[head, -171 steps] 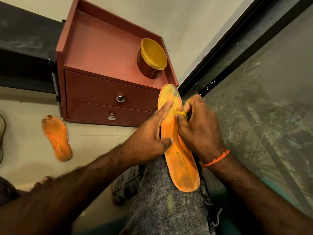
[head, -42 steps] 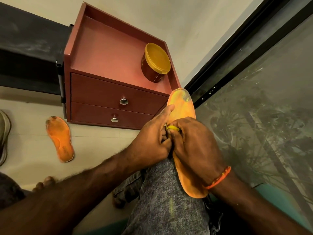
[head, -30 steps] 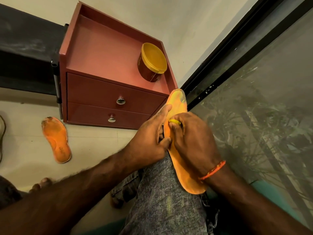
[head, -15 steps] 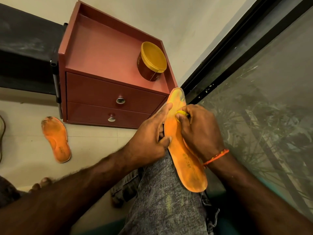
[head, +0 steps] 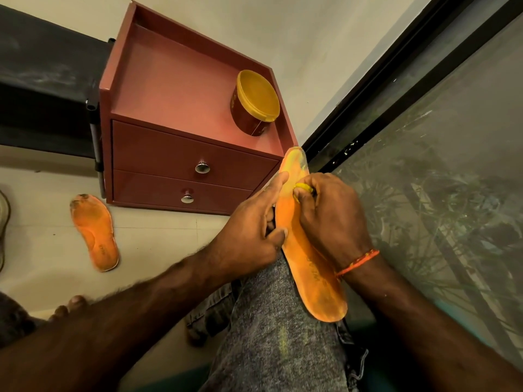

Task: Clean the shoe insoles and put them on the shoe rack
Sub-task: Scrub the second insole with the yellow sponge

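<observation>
An orange insole (head: 310, 267) lies along my raised knee, toe end pointing at the cabinet. My left hand (head: 249, 230) grips its left edge, thumb on top and fingers curled under. My right hand (head: 331, 216) pinches a small yellow cleaning piece (head: 304, 188) and presses it on the insole's toe half, which looks paler yellow. A second orange insole (head: 94, 232), dirty at the toe, lies on the floor at the left.
A red two-drawer cabinet (head: 184, 165) stands ahead, with a yellow-lidded tub (head: 254, 103) on its top. A dark shelf (head: 42, 89) is at the left. A glass window (head: 438, 179) runs along the right. Part of a shoe (head: 2, 222) shows at the left edge.
My right hand with the yellow piece has rubbed back and forth along the insole and now sits nearer the toe. My left hand has kept its hold.
</observation>
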